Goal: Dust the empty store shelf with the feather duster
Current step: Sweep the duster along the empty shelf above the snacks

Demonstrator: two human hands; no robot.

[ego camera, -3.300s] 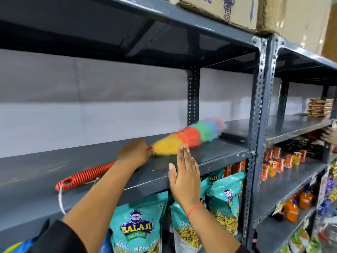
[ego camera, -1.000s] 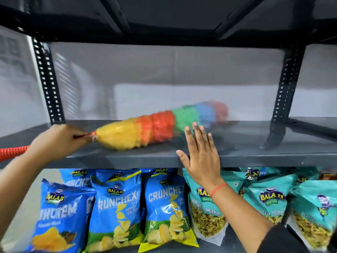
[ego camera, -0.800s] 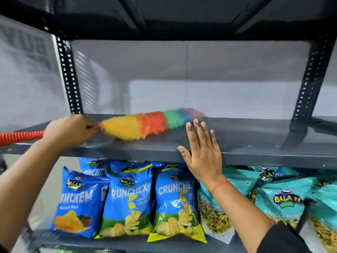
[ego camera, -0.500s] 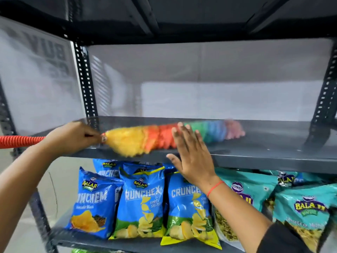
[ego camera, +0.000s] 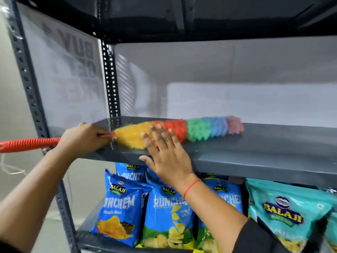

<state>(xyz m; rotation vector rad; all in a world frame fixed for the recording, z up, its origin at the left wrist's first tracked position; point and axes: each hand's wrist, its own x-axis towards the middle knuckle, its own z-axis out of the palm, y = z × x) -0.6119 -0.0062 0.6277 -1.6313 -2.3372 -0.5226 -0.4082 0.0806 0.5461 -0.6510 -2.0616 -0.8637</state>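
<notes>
A rainbow feather duster (ego camera: 197,129) with a ribbed orange handle lies along the empty grey metal shelf (ego camera: 264,148), its pink tip pointing right. My left hand (ego camera: 82,137) is shut on the handle just behind the yellow feathers, at the shelf's left end. My right hand (ego camera: 164,156) is flat with fingers spread, resting on the shelf's front edge and overlapping the yellow and orange part of the duster. The handle's far end sticks out to the left past the rack.
Perforated grey uprights (ego camera: 111,83) stand at the shelf's left end. Another dark shelf (ego camera: 200,19) hangs close overhead. Blue chip bags (ego camera: 164,212) and teal snack bags (ego camera: 284,216) fill the shelf below. A frosted panel closes the left side and back.
The duster has swept left along the shelf and now sits at its left end. My right hand has slid left along the front edge with it. The view has shifted left.
</notes>
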